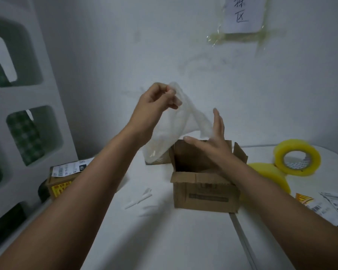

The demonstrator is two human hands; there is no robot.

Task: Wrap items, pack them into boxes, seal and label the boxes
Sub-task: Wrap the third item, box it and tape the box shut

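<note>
At the upper right of the frame we see a paper sign (242, 14) with handwritten characters, stuck to the white wall (125, 45) with strips of yellowish clear tape (240, 37). Along the left edge we find a white panel (25, 94) with rounded cut-outs, and through them a green checked fabric (25, 137) shows. Everything in the lower half rests on a white table (164, 240).

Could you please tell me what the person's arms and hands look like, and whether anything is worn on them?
Both arms are bare as far up as the view shows, with no sleeve in sight. The left hand and right hand have no gloves, and no rings, watch or bracelet can be seen. The nails look short and unpainted.
</note>
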